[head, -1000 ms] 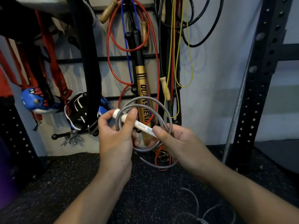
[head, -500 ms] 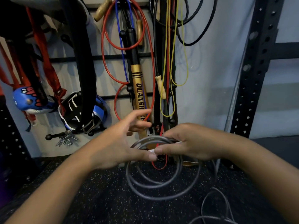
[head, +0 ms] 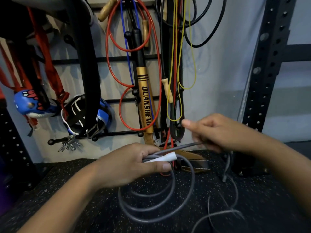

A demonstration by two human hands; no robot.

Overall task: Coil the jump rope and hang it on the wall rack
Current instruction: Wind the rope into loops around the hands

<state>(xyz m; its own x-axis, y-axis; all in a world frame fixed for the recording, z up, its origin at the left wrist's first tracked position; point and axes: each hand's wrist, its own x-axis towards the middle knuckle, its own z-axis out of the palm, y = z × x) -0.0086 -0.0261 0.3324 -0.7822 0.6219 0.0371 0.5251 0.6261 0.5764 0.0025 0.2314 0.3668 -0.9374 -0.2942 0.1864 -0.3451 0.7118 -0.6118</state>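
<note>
The grey jump rope (head: 156,209) hangs in several loops below my left hand (head: 133,163), which grips the top of the coil together with the rope's white handle (head: 165,158). A straight run of the grey cord leads up and right into my right hand (head: 217,132), which pinches it with the index finger stretched out. More loose cord trails on the floor at lower right. The black wall rack (head: 117,132) with ball-tipped pegs is on the wall just beyond my hands.
Red, blue, yellow and black ropes (head: 151,64), a gold bat (head: 144,101), wide black belts, a blue headguard (head: 87,115) and keys (head: 69,145) hang on the rack. A leather belt (head: 193,158) lies on the speckled black floor. A perforated black steel upright (head: 267,64) stands at right.
The white handle passed from my right hand into my left. My right hand moved up and right, drawing a length of cord taut. The loops dropped lower and widened.
</note>
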